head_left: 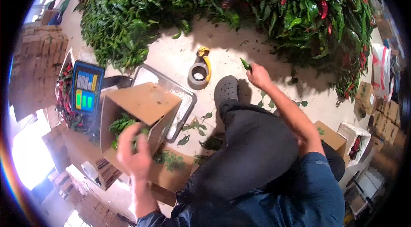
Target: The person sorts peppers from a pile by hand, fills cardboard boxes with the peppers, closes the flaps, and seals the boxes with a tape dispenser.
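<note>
My right hand [259,77] is closed around a green chili pepper [245,64], whose tip sticks out past the fingers above the floor. On the other side, my left hand [133,152] is in front of an open cardboard box [141,100]. Its fingers are slightly blurred and curve apart, with no held thing visible. Green peppers [121,125] lie inside the box, partly hidden by a flap and my left hand. The box stands on a metal scale platform [188,98], beside a lit digital display [87,88].
A large heap of green and red peppers [180,0] spans the far side. A tape dispenser [199,73] rests on the floor near my grey clog [226,89]. Loose leaves [184,139] are scattered around. Stacked cartons [36,66] stand at the left, more boxes [385,120] at the right.
</note>
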Demonstrator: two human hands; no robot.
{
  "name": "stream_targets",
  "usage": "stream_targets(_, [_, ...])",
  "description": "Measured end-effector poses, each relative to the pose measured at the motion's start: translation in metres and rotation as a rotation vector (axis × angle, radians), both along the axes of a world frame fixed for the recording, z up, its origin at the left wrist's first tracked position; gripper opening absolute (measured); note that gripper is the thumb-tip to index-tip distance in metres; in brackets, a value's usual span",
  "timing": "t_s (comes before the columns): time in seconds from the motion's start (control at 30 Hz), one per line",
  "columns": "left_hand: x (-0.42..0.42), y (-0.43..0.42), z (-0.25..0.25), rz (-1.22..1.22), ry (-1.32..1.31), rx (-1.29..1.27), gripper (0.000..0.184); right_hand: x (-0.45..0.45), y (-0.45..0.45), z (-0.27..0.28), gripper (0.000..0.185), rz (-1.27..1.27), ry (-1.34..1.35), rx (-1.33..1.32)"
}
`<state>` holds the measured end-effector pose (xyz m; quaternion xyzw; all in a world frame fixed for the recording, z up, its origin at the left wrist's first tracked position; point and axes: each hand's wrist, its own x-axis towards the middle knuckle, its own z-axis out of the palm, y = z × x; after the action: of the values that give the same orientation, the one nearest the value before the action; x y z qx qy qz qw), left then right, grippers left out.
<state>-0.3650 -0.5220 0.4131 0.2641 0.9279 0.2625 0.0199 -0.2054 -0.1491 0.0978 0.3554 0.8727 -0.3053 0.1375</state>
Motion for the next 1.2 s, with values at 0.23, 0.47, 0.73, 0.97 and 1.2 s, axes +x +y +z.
stream_targets(0.23, [0.031, 0.026, -0.020, 0.194, -1.068, 0.774, 0.053, -0.118, -0.070, 0.276, 0.029, 0.659, 0.502, -0.153])
stream_targets(0.47, [0.016, -0.011, -0.009, 0.369, -1.012, 1.398, 0.015, -0.143, -0.187, 0.363, 0.035, 1.056, 0.622, -0.111])
stream_targets(0.73, [0.000, -0.079, -0.019, 0.809, -0.917, 1.532, 0.013, -0.126, -0.172, 0.375, 0.045, 0.964, 0.606, -0.007])
stream_targets(0.97, [0.028, -0.056, -0.005, 0.302, -0.642, 1.163, 0.011, -0.033, -0.039, 0.351, 0.045, 0.446, 0.059, 0.078])
stream_targets(1.2, [0.039, 0.103, -0.047, -0.182, -1.258, 0.731, 0.044, 0.113, 0.060, 0.213, 0.069, 0.138, -0.393, -0.152])
